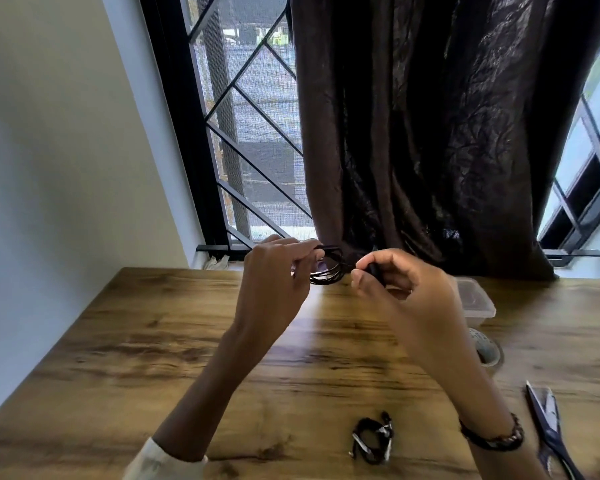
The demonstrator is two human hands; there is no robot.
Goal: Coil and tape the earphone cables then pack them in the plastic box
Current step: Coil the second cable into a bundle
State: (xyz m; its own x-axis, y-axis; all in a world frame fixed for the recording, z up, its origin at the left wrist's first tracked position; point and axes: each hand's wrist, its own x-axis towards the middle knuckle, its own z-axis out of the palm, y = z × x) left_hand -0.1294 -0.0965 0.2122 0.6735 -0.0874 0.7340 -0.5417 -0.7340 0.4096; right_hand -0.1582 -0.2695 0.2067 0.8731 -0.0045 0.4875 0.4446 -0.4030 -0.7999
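Note:
A black earphone cable (pixel 329 268), wound into a small coil, hangs in the air between both hands above the far middle of the wooden table (pixel 153 358). My left hand (pixel 274 282) pinches the coil's left side. My right hand (pixel 402 289) pinches the cable's other end between thumb and fingers. A second coiled black earphone cable (pixel 373 439), bound with pale tape, lies on the table near the front. The clear plastic box (pixel 478 303) stands at the far right, partly hidden behind my right hand.
A roll of tape (pixel 487 349) lies on the table just in front of the box. Scissors (pixel 548 431) lie at the right front edge. A dark curtain (pixel 430 133) and a barred window stand behind the table; a wall is at the left.

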